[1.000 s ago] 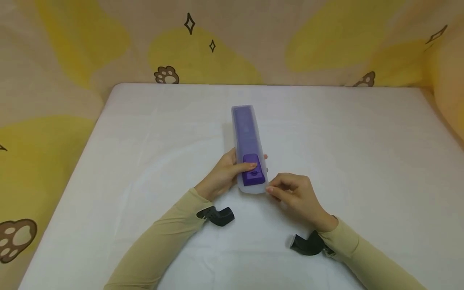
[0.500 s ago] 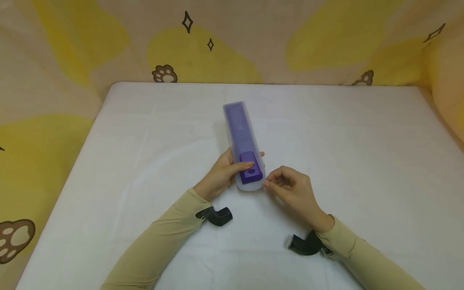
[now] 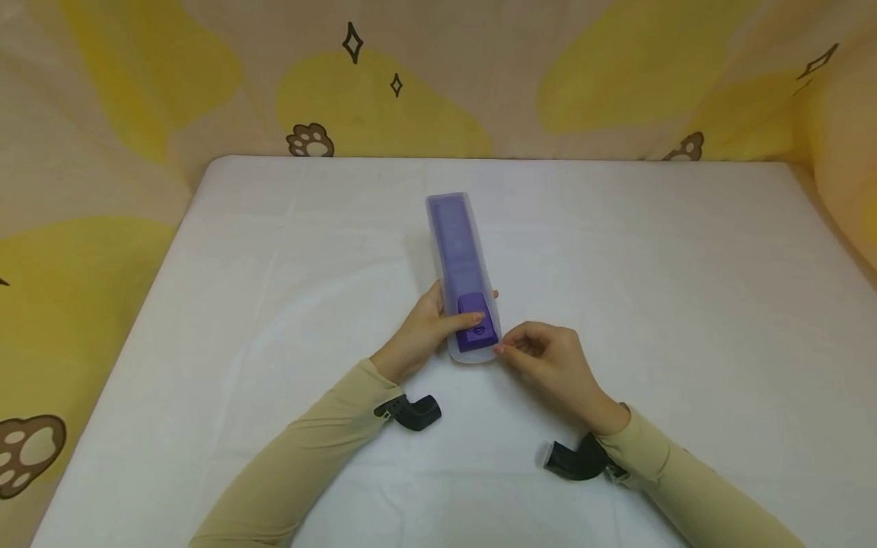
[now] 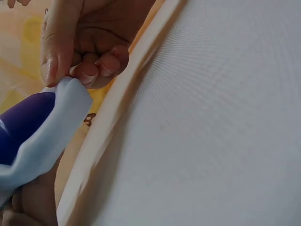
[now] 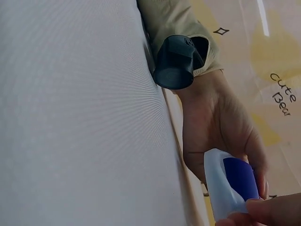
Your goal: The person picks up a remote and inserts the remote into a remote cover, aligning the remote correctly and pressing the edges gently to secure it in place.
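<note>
My left hand (image 3: 423, 327) grips a long, narrow translucent case (image 3: 455, 243) near its close end, fingers wrapped underneath. Its thumb lies across a darker purple latch-like piece (image 3: 481, 342) on the purple top. The case is held above the table, far end pointing away. With thumb and fingertips, my right hand (image 3: 551, 361) pinches the rim at the near right corner. That pinch also shows in the left wrist view, where the right hand (image 4: 89, 33) meets the pale edge (image 4: 61, 129). In the right wrist view the left hand (image 5: 214, 117) cups the case (image 5: 218, 188) from behind.
A white-covered table (image 3: 651, 251) lies beneath both hands. Behind it hangs a yellow and beige patterned cloth (image 3: 425, 114). A black wrist camera is worn on the left wrist (image 3: 419, 413) and another on the right wrist (image 3: 575, 461).
The far end of the case swung left, then came back slightly right. Both hands moved slightly along with it, and the right hand kept its pinch at the near corner.
</note>
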`<action>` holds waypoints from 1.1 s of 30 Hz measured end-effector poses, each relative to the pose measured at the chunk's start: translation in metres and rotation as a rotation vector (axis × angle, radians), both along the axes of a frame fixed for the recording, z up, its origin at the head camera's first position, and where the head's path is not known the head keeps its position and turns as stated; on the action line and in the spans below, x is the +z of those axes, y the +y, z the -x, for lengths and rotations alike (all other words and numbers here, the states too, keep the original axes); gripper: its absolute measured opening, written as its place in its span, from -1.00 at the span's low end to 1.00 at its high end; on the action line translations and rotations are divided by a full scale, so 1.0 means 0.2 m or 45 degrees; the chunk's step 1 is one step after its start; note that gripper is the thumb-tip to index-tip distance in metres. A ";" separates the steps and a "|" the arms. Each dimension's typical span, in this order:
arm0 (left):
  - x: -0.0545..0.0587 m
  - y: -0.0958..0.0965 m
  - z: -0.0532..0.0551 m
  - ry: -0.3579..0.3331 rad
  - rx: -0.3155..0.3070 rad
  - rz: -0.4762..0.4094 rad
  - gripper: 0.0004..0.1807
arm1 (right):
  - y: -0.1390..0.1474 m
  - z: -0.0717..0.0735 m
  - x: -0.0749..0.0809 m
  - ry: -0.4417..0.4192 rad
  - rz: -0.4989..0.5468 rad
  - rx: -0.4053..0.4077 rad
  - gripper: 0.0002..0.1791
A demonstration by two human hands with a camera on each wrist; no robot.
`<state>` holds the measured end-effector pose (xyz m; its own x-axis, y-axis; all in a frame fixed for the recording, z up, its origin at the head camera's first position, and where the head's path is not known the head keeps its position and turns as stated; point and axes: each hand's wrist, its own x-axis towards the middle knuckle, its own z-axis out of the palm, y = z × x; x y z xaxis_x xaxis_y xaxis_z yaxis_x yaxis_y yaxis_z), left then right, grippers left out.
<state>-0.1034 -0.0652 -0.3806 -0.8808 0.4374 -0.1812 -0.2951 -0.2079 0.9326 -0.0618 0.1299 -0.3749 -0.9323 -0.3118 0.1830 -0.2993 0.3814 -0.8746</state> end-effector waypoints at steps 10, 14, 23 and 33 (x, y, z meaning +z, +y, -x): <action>0.02 -0.01 0.00 0.020 -0.009 0.013 -0.30 | 0.01 0.01 0.00 -0.328 0.238 0.098 -0.91; 0.03 -0.01 0.00 0.024 -0.017 -0.009 -0.29 | 0.02 0.00 0.00 -0.330 0.290 0.128 -0.93; 0.01 -0.02 0.00 0.036 -0.030 -0.067 -0.28 | 0.00 0.00 0.01 -0.343 0.362 0.040 -0.89; 0.01 -0.01 -0.01 -0.055 -0.058 -0.086 -0.22 | 0.01 0.00 0.02 -0.302 0.371 -0.058 -0.88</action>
